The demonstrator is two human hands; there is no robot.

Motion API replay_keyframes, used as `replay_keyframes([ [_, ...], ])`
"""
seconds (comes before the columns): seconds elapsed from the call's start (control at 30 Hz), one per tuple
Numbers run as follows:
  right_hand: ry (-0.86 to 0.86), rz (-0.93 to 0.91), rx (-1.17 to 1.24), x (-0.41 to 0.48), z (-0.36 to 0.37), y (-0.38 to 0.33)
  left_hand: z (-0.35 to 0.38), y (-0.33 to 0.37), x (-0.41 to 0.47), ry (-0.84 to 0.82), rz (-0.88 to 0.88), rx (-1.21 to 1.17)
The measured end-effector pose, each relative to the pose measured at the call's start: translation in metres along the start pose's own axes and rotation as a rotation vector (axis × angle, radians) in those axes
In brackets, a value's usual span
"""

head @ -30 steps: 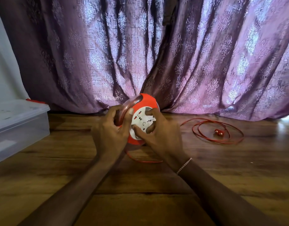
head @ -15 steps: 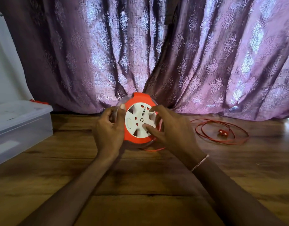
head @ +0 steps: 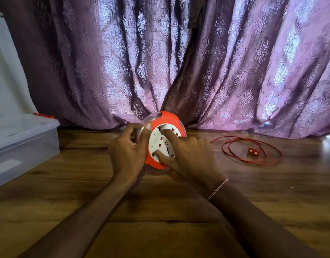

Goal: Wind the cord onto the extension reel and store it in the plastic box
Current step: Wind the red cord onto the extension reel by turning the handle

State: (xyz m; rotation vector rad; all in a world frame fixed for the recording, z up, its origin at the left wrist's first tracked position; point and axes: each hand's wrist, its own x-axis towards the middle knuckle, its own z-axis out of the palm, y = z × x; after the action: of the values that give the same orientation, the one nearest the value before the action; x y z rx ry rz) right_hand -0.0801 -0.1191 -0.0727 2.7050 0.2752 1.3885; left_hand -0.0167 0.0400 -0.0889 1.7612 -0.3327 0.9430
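My left hand (head: pixel 128 152) covers the reel's (head: pixel 168 120) left edge, and my right hand (head: pixel 186 154) hides the lower right of its white socket face (head: pixel 157 141), so I cannot read the sockets there. Below the reel, the cord (head: pixel 253 161) leaving it is out of my sight. Right of the reel, the plug (head: pixel 253 151) is too small to make out. Left of the reel, the plastic box (head: pixel 26 144) is cut by the frame's edge, its contents blurred.
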Motion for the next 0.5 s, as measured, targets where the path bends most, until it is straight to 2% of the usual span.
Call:
replay_keyframes([
  [0.13, -0.087, 0.472, 0.42, 0.001, 0.003, -0.01, 0.0, 0.008, -0.008, -0.001, 0.071, 0.022],
  [0.23, -0.155, 0.899, 1.027, 0.005, -0.002, -0.02, 0.001, 0.011, -0.01, 0.007, 0.14, 0.059],
  [0.3, -0.219, 1.056, 1.302, 0.008, -0.007, -0.022, 0.002, 0.011, -0.01, 0.025, 0.152, 0.085],
  [0.4, -0.248, 1.024, 1.397, 0.011, -0.012, -0.018, 0.0, 0.008, -0.005, 0.065, 0.093, 0.071],
  [0.43, -0.217, 0.941, 1.337, 0.01, -0.011, -0.015, 0.0, 0.006, -0.004, 0.08, 0.065, 0.045],
  [0.5, -0.105, 0.648, 0.946, 0.008, -0.011, -0.004, -0.001, 0.005, 0.0, 0.108, 0.011, -0.006],
])
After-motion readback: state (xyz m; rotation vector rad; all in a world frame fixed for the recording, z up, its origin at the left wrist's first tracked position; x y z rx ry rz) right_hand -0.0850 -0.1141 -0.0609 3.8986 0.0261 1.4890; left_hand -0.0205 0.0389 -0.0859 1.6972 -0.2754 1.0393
